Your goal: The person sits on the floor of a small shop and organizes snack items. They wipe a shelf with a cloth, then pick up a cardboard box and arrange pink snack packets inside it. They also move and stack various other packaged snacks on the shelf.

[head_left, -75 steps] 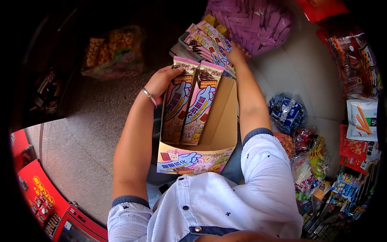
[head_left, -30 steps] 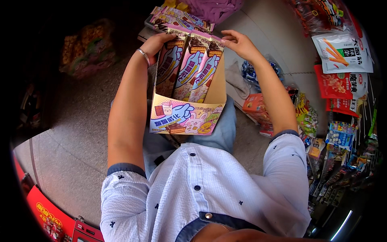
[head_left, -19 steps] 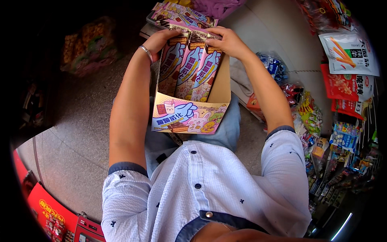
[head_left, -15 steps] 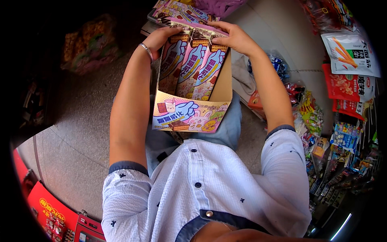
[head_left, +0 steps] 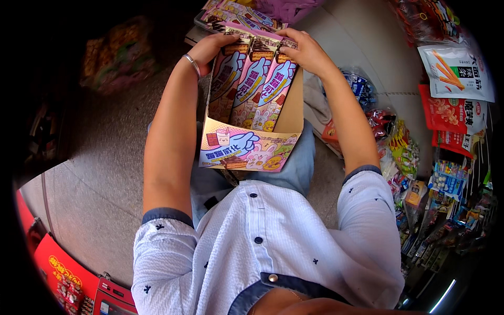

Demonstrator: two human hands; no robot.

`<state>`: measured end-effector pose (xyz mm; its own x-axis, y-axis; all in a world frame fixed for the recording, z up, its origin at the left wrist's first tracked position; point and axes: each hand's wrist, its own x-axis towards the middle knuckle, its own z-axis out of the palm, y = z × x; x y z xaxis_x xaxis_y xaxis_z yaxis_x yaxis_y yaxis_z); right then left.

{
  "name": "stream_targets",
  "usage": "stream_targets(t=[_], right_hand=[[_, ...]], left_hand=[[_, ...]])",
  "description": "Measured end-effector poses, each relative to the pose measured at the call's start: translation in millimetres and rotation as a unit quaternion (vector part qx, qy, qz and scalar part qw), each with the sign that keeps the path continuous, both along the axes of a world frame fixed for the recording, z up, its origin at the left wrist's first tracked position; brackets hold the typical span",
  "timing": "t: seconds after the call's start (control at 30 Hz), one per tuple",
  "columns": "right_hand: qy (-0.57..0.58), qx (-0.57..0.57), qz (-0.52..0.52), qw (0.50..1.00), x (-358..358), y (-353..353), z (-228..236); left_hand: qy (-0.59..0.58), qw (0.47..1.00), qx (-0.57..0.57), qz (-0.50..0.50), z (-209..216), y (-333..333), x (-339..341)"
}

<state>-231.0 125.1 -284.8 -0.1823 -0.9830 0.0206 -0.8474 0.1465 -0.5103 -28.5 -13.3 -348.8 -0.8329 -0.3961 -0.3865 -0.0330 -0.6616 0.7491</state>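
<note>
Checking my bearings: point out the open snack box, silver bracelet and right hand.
Open snack box (head_left: 249,150), head view: its printed front panel.
Silver bracelet (head_left: 193,63), head view: its band.
Right hand (head_left: 311,52), head view: its back.

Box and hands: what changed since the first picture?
Right hand moved back from the pile beyond the box to the far end of a third pack, now in the box, right of the other two. Left hand stayed at the box's far-left corner.

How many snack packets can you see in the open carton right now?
3: the left packet, the middle packet and the right packet, side by side in the open carton. More may be hidden underneath.
</note>
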Motion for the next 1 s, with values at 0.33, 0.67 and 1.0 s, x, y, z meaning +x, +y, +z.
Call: stream_targets(t=[0.33, 0.67, 1.0], right_hand=[[0.193, -0.093, 0.088, 0.973, 37, 14, 29], [0.112, 0.428, 0.345, 0.828, 110, 22, -18], [0.014, 0.536, 0.316, 0.783, 97, 34, -45]], left_hand=[[-0.016, 1.0, -0.027, -0.004, -1, -3, 5], [-0.033, 0.998, -0.046, -0.021, -5, 1, -1], [-0.023, 0.997, -0.071, -0.008, 0, 5, -1]])
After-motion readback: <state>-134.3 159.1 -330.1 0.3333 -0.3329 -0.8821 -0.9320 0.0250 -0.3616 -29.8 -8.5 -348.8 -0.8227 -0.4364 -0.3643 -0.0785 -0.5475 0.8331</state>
